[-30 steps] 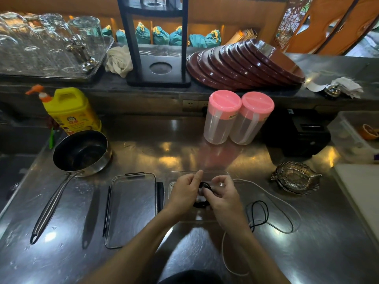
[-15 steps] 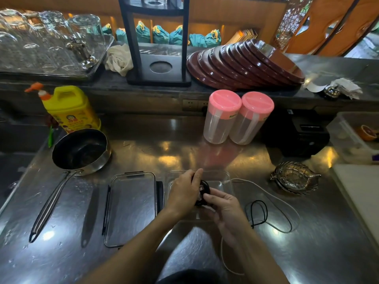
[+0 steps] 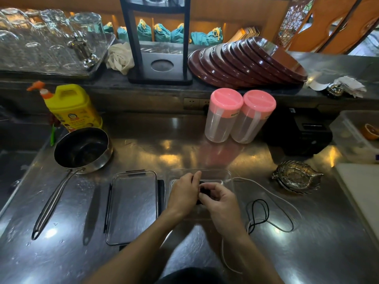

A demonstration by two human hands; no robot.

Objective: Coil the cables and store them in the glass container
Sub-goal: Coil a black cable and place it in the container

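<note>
Yellow bottle (image 3: 70, 108) label: printed figures and red lettering, too blurred to read.
Pink-lidded jars (image 3: 239, 116) stickers: illegible (small, dark).
Readable text elsewhere: none.

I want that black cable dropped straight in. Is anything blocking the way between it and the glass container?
Nothing visible. Both hands hold the black cable right over the open glass container; its lid lies off to the left.

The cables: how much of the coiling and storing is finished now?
Done: the lid lies off, beside the glass container. In hand: left hand and right hand hold a small black coil over the container. Left: the white cable and black cable lie loose on the counter.
</note>
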